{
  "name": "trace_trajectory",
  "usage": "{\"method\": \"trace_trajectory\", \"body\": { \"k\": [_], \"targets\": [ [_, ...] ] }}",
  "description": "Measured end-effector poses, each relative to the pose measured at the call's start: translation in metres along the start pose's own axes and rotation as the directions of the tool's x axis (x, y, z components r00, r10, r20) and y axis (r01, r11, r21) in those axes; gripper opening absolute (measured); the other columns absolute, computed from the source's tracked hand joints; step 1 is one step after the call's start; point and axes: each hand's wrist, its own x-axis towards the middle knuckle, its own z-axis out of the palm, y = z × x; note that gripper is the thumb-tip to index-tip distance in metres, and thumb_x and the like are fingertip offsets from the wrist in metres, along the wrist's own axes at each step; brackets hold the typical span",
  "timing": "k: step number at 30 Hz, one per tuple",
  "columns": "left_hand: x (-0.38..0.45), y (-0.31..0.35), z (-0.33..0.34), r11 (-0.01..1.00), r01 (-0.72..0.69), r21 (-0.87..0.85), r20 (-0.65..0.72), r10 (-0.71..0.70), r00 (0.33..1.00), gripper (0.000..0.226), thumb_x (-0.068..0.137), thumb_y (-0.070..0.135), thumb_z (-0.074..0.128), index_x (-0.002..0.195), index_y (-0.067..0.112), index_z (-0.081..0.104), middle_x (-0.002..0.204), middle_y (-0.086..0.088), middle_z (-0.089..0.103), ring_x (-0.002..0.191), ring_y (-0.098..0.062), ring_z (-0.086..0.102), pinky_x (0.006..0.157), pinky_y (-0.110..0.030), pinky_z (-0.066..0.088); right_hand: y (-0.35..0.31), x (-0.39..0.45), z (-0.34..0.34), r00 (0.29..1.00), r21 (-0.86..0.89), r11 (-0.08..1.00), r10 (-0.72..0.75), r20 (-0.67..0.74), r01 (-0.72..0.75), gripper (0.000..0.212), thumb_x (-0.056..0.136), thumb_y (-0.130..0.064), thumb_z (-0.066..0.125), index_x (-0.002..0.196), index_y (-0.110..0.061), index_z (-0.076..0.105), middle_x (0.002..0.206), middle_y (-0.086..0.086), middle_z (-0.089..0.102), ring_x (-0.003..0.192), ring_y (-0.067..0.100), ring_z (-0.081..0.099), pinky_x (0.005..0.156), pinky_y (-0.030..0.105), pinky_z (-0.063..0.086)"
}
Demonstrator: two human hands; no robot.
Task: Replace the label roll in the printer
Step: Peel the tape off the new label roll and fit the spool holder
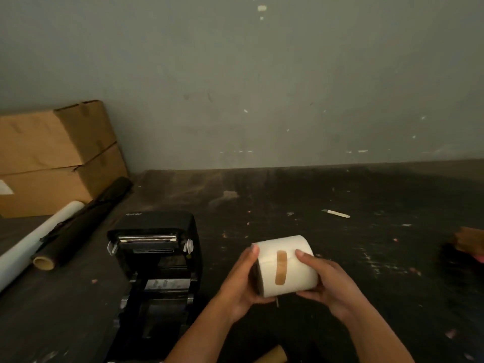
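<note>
A white label roll (296,263) with a strip of brown tape across its loose end is held above the dark table. My left hand (239,284) grips its left end and my right hand (327,281) grips its right side. The black label printer (154,268) stands to the left of the hands with its lid tipped open toward the wall, and its roll bay looks dark and bare. A brown cardboard core (272,355) lies at the bottom edge, just below my arms.
Two stacked cardboard boxes (52,158) stand at the back left against the wall. A white roll (34,239) and a black roll (83,226) lie beside them, left of the printer. A small white stick (337,213) lies farther back. A blurred brown object (470,242) sits at the right edge.
</note>
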Motion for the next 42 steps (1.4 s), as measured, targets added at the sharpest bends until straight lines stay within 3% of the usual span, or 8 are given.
{"method": "trace_trajectory", "body": {
  "k": [3, 8, 14, 17, 25, 31, 36, 42],
  "targets": [
    [-0.021, 0.008, 0.016, 0.987, -0.053, 0.153, -0.061, 0.063, 0.996, 0.079, 0.036, 0.060, 0.086, 0.109, 0.043, 0.060, 0.118, -0.004, 0.063, 0.107, -0.030, 0.060, 0.073, -0.047, 0.056, -0.001, -0.022, 0.005, 0.998, -0.034, 0.998, -0.056, -0.002, 0.056, 0.074, 0.059, -0.042, 0.075, 0.123, -0.013, 0.052, 0.118, 0.013, 0.058, 0.106, 0.031, 0.059, 0.087, 0.049, 0.054],
    [-0.049, 0.008, 0.022, 0.985, -0.070, 0.157, -0.113, 0.089, 0.990, 0.064, 0.050, 0.046, 0.082, 0.110, 0.040, 0.061, 0.119, -0.007, 0.061, 0.106, -0.032, 0.059, 0.070, -0.044, 0.057, 0.003, -0.051, 0.014, 0.992, -0.129, 0.984, -0.120, 0.032, 0.124, 0.052, 0.062, -0.047, 0.072, 0.105, -0.022, 0.056, 0.112, 0.008, 0.060, 0.101, 0.026, 0.061, 0.083, 0.047, 0.056],
    [-0.070, -0.002, 0.021, 0.999, 0.001, -0.053, -0.069, -0.004, 0.998, 0.077, 0.045, 0.040, 0.088, 0.116, 0.029, 0.061, 0.122, -0.016, 0.061, 0.109, -0.039, 0.058, 0.073, -0.050, 0.056, -0.006, -0.072, 0.018, 0.960, -0.587, 0.763, -0.264, 0.096, 0.269, 0.037, 0.080, -0.059, 0.056, 0.107, -0.034, 0.048, 0.102, -0.010, 0.059, 0.091, 0.010, 0.058, 0.067, 0.028, 0.049],
    [-0.077, -0.009, 0.021, 0.989, 0.004, -0.149, -0.066, -0.014, 0.998, 0.072, 0.050, 0.037, 0.086, 0.116, 0.026, 0.061, 0.120, -0.018, 0.063, 0.108, -0.041, 0.059, 0.074, -0.052, 0.056, -0.007, -0.078, 0.022, 0.942, -0.653, 0.694, -0.319, 0.099, 0.304, 0.036, 0.081, -0.059, 0.055, 0.104, -0.033, 0.049, 0.096, -0.013, 0.058, 0.086, 0.006, 0.058, 0.062, 0.023, 0.045],
    [-0.091, -0.014, 0.018, 0.993, -0.033, -0.111, -0.041, 0.028, 0.999, 0.079, 0.050, 0.034, 0.090, 0.121, 0.029, 0.056, 0.127, -0.017, 0.057, 0.112, -0.042, 0.055, 0.078, -0.061, 0.053, 0.002, -0.081, 0.029, 0.934, -0.491, 0.804, -0.352, 0.063, 0.336, 0.045, 0.078, -0.053, 0.062, 0.114, -0.025, 0.057, 0.104, -0.001, 0.066, 0.094, 0.016, 0.064, 0.085, 0.044, 0.055],
    [-0.091, -0.021, 0.023, 0.961, -0.088, -0.264, -0.091, 0.067, 0.994, 0.072, 0.057, 0.027, 0.083, 0.123, 0.025, 0.053, 0.126, -0.020, 0.056, 0.112, -0.044, 0.055, 0.076, -0.058, 0.054, 0.014, -0.076, 0.037, 0.870, -0.387, 0.814, -0.490, -0.058, 0.433, 0.076, 0.071, -0.047, 0.073, 0.135, -0.028, 0.038, 0.127, -0.009, 0.047, 0.100, 0.010, 0.055, 0.074, 0.030, 0.053],
    [-0.087, -0.025, 0.034, 0.875, -0.182, -0.449, -0.094, 0.156, 0.983, 0.059, 0.066, 0.030, 0.077, 0.120, 0.024, 0.055, 0.121, -0.022, 0.061, 0.109, -0.044, 0.059, 0.080, -0.059, 0.055, 0.036, -0.068, 0.047, 0.950, -0.043, 0.952, -0.299, 0.087, 0.303, 0.101, 0.054, -0.053, 0.074, 0.142, -0.028, 0.031, 0.130, 0.000, 0.054, 0.114, 0.020, 0.055, 0.095, 0.045, 0.049],
    [-0.093, -0.010, 0.023, 0.996, -0.080, 0.026, -0.049, 0.081, 0.995, 0.078, 0.050, 0.045, 0.086, 0.119, 0.025, 0.056, 0.124, -0.005, 0.061, 0.116, -0.023, 0.052, 0.103, -0.052, 0.029, 0.029, -0.062, 0.039, 0.939, 0.220, 0.937, -0.307, 0.152, 0.271, 0.078, 0.060, -0.043, 0.073, 0.131, -0.024, 0.046, 0.124, 0.010, 0.057, 0.111, 0.030, 0.058, 0.091, 0.048, 0.051]
  ]
}}
